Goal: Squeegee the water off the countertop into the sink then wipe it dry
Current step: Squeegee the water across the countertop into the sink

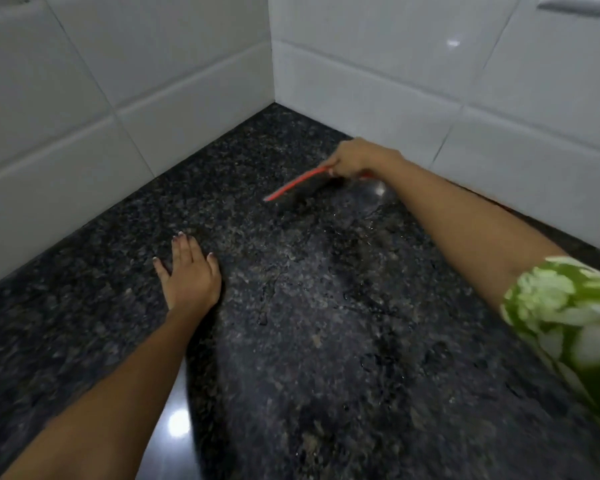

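A dark speckled granite countertop (291,341) fills the lower view and runs into a corner of white wall tiles. My right hand (357,160) is near that corner, shut on a red squeegee (297,184) whose blade rests against the stone and angles down to the left. Thin water streaks and drops shine on the stone below and right of the blade, around the wet patch (371,216). My left hand (189,271) lies flat on the countertop to the left, palm down with fingers slightly apart, holding nothing. The sink is out of view.
White tiled walls (125,98) close the countertop on the left and on the right (499,98), meeting at a corner behind the squeegee. A green and white patterned sleeve (568,306) covers my right upper arm.
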